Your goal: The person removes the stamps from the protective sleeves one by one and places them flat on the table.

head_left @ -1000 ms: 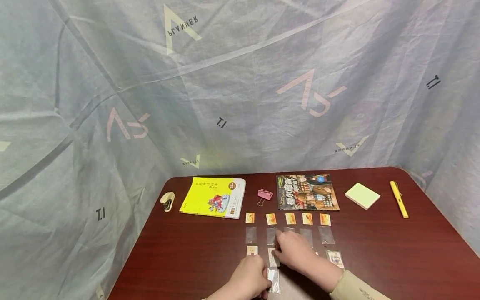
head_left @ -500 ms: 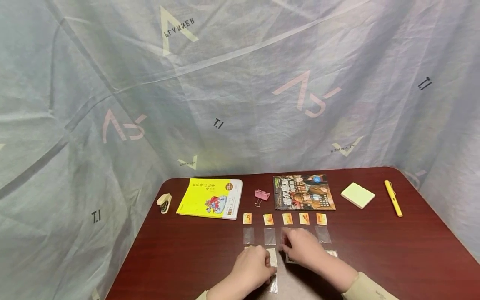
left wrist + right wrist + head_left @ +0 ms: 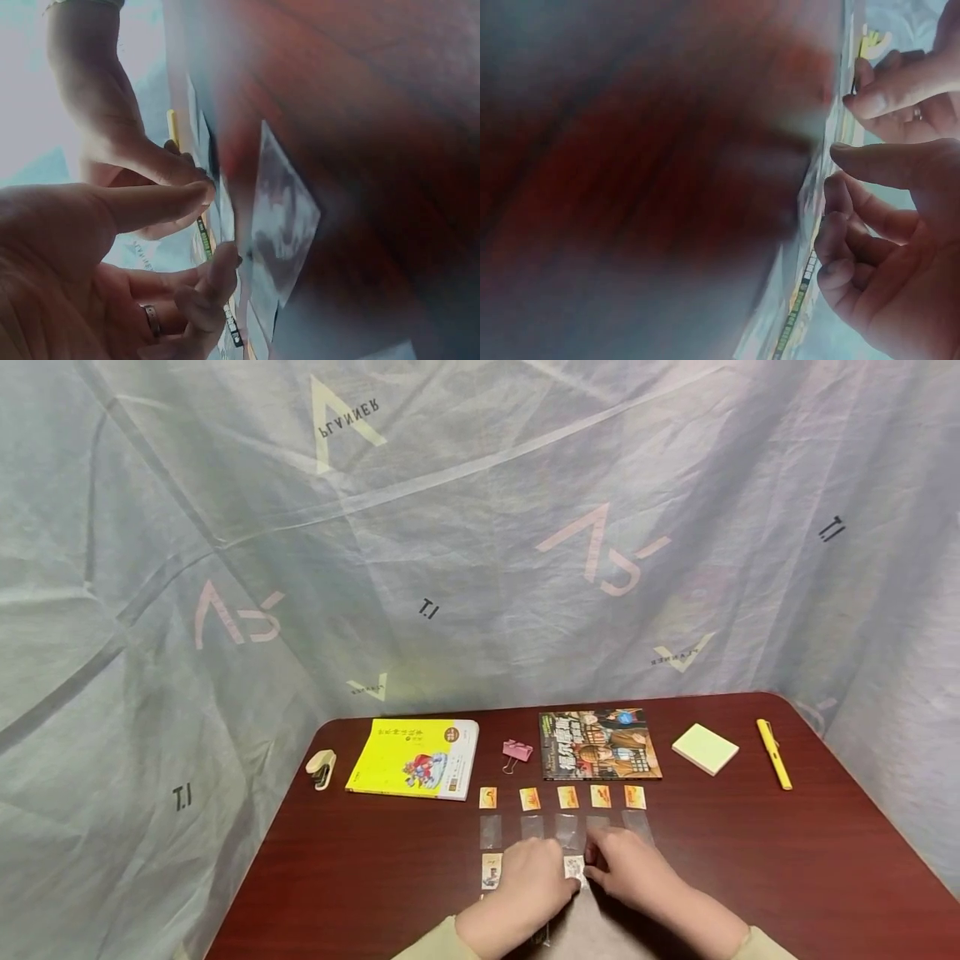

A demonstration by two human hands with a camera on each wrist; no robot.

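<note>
A small pale printed card [image 3: 573, 867] lies flat near the front of the table. My left hand [image 3: 528, 885] reaches its left edge, thumb tip right at the near corner. At its right edge are the thumb and fingertips of my right hand [image 3: 630, 864]. Each wrist view shows a gap between thumb and index finger; the left hand wears a ring. Another printed card [image 3: 491, 870] sits left of the left hand. A clear plastic bag [image 3: 285, 217] lies just in front of the left hand in the left wrist view. Parts of the front row are hidden under both hands.
Farther back run a row of clear small bags [image 3: 491, 832] and a row of orange cards [image 3: 488, 797]. Along the back are a stapler [image 3: 321, 768], yellow book [image 3: 412, 758], pink binder clip [image 3: 517, 752], comic-style book [image 3: 600, 743], sticky notes [image 3: 705, 748] and yellow pen [image 3: 774, 755].
The left hand has moved right and farther in, over the second column, to the card in the third. The right hand has shifted rightward from the second column to that card's right edge.
</note>
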